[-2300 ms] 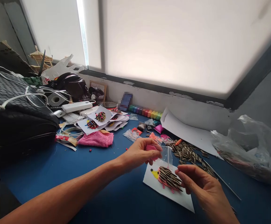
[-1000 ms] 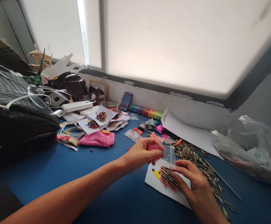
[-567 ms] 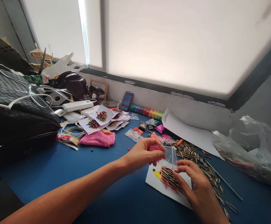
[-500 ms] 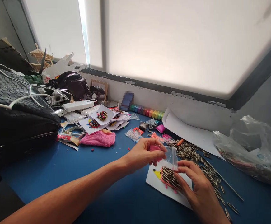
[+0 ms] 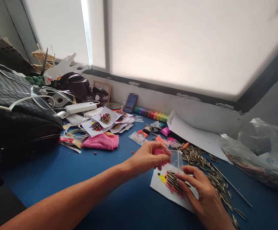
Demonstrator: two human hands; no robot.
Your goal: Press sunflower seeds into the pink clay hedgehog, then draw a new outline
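Many seeds (image 5: 194, 156) crowd the right hand (image 5: 202, 189), its grip unclear; the left hand (image 5: 150, 156) pinches a clear bag (image 5: 176, 158).

glossy plastic zip bag (image 5: 176, 157); matt paper card (image 5: 158, 185)

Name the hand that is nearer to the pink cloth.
Left. The left hand, holding a small clear bag, is to the right of the pink cloth, apart from it; the right hand is farther right, at the seed-covered hedgehog.
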